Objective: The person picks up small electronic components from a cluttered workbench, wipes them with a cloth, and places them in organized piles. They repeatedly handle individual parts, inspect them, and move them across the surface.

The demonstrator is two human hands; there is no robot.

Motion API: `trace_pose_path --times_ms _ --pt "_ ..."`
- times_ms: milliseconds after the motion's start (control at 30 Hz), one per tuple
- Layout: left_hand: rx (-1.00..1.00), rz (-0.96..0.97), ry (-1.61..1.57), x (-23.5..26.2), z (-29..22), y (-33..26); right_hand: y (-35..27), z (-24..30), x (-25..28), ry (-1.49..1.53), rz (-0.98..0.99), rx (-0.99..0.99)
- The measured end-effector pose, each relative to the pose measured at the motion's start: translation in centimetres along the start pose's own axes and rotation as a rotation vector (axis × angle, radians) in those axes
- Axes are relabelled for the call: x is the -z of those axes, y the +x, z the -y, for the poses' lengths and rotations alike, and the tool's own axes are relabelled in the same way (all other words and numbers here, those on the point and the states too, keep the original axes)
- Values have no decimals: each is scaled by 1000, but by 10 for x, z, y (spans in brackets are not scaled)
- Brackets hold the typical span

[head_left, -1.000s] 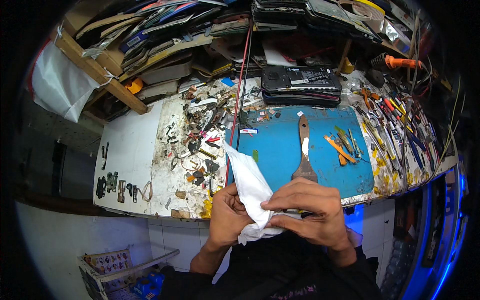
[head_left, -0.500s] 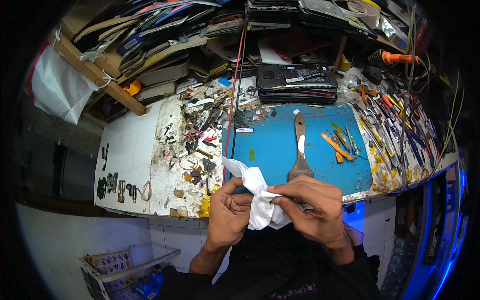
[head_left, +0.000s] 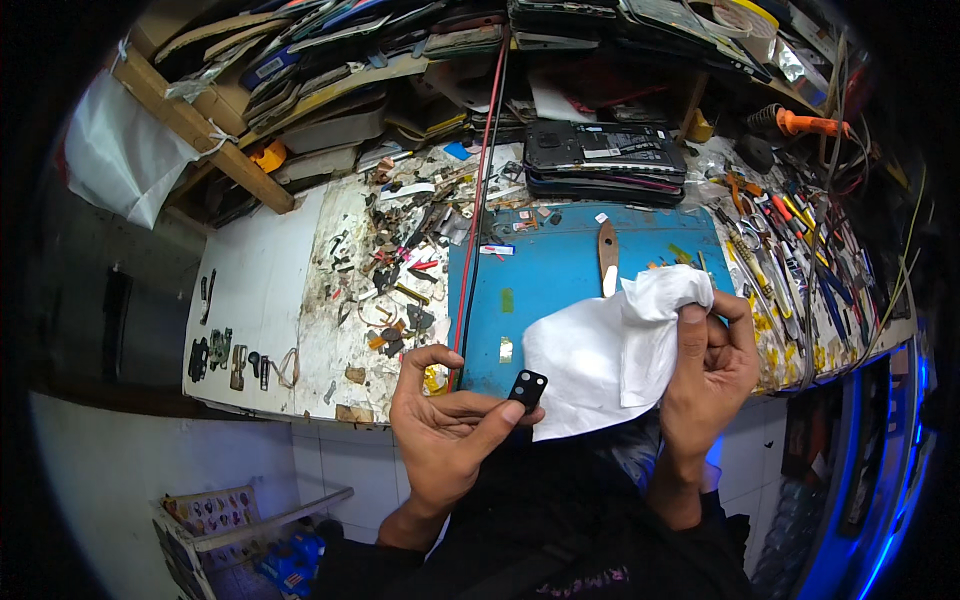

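Note:
Between thumb and fingers, my left hand pinches a small black phone camera lens cover with several round openings. My right hand grips a white wipe by its bunched upper corner. The wipe hangs spread out to the left, its lower edge close beside the lens cover. Behind the wipe, a flat brush lies on the blue mat; its bristle end is hidden.
Small scraps and parts litter the bench left of the mat. A stack of opened phones stands at the back. Screwdrivers and tweezers crowd the right side, near an orange-handled tool. A red cable hangs down in front.
The wipe was bunched between both hands; now my right hand has drawn it away to the right and it hangs open. The lens cover has come into view in my left hand.

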State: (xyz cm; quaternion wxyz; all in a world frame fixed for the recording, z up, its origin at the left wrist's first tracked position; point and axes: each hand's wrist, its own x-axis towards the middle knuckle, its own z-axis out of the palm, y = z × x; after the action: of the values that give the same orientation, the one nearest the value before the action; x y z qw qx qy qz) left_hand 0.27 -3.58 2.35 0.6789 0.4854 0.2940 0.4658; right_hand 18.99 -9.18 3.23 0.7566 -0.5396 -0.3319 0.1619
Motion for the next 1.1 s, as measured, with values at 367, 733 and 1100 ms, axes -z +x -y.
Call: trace_pose_path --times_ms 367,733,1100 --pt "-143 29 96 -2 -2 -2 -21 -4 -16 -48 553 -73" --pt "-41 75 -83 -2 -8 -1 -15 6 -20 57 160 -288" --pt "-6 3 -307 -4 -4 -1 -23 4 -12 -379 469 385"
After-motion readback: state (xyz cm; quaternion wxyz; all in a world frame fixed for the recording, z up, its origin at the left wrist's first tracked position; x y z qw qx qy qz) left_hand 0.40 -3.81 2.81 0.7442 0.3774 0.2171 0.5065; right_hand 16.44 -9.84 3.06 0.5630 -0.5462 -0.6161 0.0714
